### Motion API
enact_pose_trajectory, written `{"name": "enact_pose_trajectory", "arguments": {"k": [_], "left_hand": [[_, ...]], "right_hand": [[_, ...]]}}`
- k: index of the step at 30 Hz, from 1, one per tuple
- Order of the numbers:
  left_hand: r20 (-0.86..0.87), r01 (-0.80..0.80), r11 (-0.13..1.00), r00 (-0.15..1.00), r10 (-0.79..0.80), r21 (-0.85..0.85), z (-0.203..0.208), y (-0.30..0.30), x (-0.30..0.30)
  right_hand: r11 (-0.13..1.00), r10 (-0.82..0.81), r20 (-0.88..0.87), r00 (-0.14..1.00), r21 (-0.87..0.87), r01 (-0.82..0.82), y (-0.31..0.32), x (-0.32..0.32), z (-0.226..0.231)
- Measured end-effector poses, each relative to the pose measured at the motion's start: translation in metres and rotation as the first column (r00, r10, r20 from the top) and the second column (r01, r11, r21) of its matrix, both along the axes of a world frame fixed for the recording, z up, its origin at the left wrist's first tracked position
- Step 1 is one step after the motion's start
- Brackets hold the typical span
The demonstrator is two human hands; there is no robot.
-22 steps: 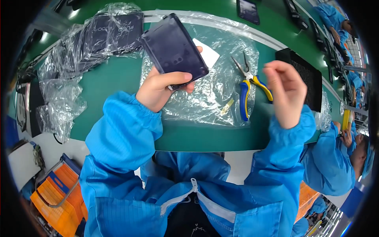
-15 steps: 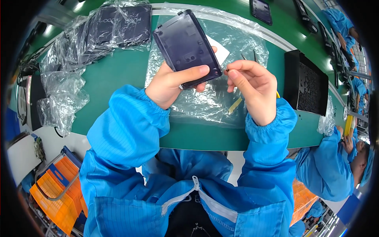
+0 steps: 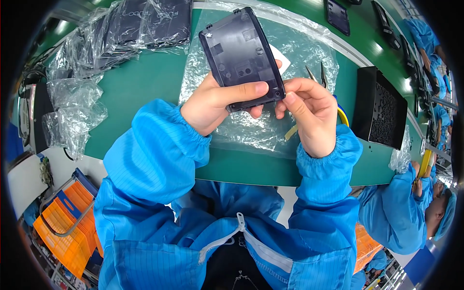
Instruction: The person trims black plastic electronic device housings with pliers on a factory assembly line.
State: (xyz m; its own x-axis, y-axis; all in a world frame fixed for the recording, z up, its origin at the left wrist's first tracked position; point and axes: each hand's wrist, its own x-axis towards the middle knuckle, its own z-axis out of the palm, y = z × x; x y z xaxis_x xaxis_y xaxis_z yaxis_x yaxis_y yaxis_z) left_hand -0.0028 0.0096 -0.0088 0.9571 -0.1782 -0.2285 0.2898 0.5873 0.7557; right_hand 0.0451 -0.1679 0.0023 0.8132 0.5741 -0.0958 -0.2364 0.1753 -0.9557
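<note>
My left hand [image 3: 210, 104] grips a dark plastic cover [image 3: 241, 50] by its lower end, thumb across its inner face. The cover is tilted, with its moulded inside turned up to me. At its lower right corner my right hand [image 3: 311, 113] is pinched, thumb and forefinger touching the edge. Whatever sits between those fingertips is too small and hidden to make out. Behind the cover a white card [image 3: 281, 59] partly shows. Pliers [image 3: 322, 76] with a yellow and blue handle lie beyond my right hand, which partly covers them.
A clear plastic sheet [image 3: 258, 135] lies on the green table [image 3: 130, 92] under my hands. Bagged dark panels [image 3: 150, 24] are stacked at the far left. To the right stands a black box [image 3: 366, 96] of tiny black pieces. A co-worker in blue [image 3: 394, 208] sits at the right.
My right fingertips, which held a tiny dark piece just off the cover, have come against its corner. The cover appears slightly further right and higher in view.
</note>
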Motion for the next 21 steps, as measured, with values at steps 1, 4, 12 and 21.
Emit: {"name": "enact_pose_trajectory", "arguments": {"k": [1, 4, 12, 21], "left_hand": [[0.0, 0.0, 1.0, 1.0, 0.0, -0.001, 0.0, 0.0, 0.0], [-0.013, -0.009, 1.0, 1.0, 0.009, 0.008, 0.001, -0.001, 0.0], [0.032, 0.022, 1.0, 0.999, -0.022, 0.006, 0.004, -0.001, -0.002], [0.072, 0.02, 1.0, 0.997, -0.021, 0.025, -0.002, -0.001, -0.002]], "right_hand": [[1.0, 0.007, -0.05, 0.999, 0.029, -0.005, 0.0, 0.0, -0.001], [0.996, 0.042, -0.14, 0.989, 0.085, -0.031, 0.0, 0.001, -0.004], [0.979, 0.171, -0.216, 0.961, 0.147, -0.141, 0.0, 0.003, -0.005], [0.964, 0.187, -0.265, 0.946, 0.237, -0.124, -0.002, 0.002, -0.012]]}}
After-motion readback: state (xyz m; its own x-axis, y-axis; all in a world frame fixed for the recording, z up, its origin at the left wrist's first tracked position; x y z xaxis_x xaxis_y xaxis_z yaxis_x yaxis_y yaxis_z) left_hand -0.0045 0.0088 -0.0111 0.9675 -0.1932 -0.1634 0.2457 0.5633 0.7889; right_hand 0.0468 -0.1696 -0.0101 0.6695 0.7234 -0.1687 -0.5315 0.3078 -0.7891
